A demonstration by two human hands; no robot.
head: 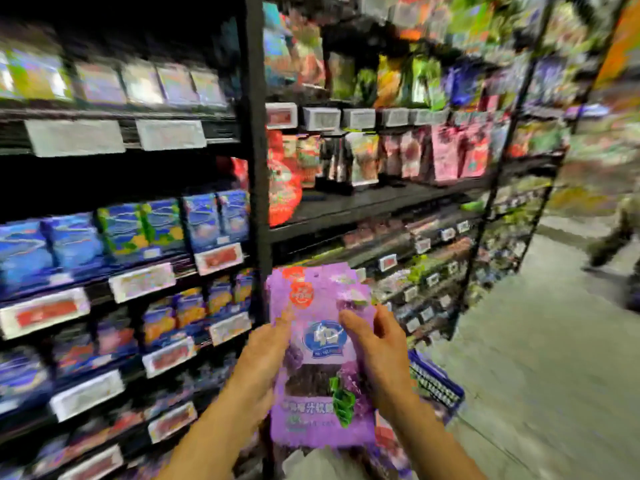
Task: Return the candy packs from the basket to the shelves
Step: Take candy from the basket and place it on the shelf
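Hands both grip one purple candy pack [320,358], held upright in front of the black shelf post [256,133]. My left hand [259,362] curls round its left edge; my right hand [375,351] pinches its right edge, thumb on the front. Blue basket [436,382] sits just right of the pack, below my right wrist.

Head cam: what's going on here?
A person stands at the store shelves holding one purple candy pack upright in both hands. The left hand grips its left edge and the right hand grips its right edge. The pack is not on a shelf yet. A blue basket sits low to the right, behind the right hand. The picture is blurred.
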